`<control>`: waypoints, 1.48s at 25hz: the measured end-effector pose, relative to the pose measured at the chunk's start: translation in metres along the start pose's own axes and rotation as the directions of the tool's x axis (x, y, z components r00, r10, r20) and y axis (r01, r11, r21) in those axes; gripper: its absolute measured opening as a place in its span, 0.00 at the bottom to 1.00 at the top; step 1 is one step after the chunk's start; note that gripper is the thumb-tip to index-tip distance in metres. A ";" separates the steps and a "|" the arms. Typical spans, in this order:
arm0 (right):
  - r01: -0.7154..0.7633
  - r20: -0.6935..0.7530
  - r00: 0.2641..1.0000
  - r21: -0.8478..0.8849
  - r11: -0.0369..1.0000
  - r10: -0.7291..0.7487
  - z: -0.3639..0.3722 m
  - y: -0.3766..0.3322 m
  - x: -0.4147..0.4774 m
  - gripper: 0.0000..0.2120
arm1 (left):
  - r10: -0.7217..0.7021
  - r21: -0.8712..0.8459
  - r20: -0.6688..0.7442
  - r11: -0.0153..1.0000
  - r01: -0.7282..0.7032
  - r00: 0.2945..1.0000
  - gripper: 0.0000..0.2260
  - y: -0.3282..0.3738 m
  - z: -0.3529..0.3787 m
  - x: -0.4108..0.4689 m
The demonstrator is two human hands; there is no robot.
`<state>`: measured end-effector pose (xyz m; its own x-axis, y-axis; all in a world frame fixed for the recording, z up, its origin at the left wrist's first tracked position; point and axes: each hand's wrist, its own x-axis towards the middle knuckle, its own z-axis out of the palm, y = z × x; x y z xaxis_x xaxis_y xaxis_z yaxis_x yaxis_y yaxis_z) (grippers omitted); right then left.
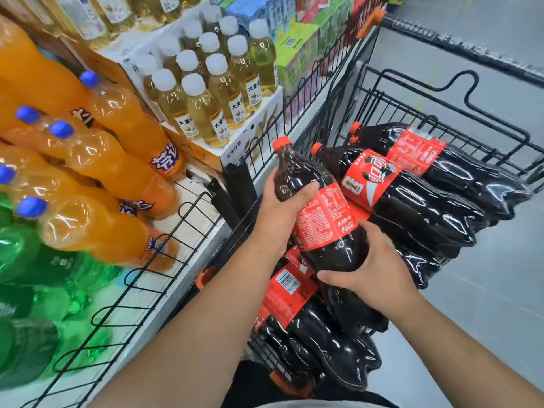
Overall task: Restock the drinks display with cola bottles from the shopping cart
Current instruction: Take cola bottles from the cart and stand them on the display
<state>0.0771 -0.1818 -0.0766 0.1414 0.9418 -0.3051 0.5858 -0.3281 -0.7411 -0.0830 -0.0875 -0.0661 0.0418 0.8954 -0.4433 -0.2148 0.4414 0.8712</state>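
A cola bottle (319, 213) is held tilted above the shopping cart (500, 129), its red cap pointed up and away. Its upper body is gripped by the left hand (279, 213) and its lower body by the right hand (376, 272), fingers (371, 227) curled round it. More cola bottles (426, 207) are stacked in the cart, beside the drinks display (200, 228).

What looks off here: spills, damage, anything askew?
Nothing stands out. The cola bottles in the cart lie piled on their sides, visible caps on, no leak visible. The orange soda bottles on the display also lie on their sides. Left hand and right hand grip one cola bottle.
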 end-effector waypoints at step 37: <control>0.467 0.402 0.777 0.148 0.872 -0.484 0.196 -0.150 -0.288 0.45 | 0.397 0.095 -0.683 0.881 -0.463 0.614 0.38 0.004 -0.258 -0.371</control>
<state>-0.2080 -0.4183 0.0056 -0.4941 0.8612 -0.1187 0.4590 0.1425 -0.8769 -0.3509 -0.4330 0.0479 -0.7258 0.6843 -0.0705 -0.1158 -0.0205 0.9931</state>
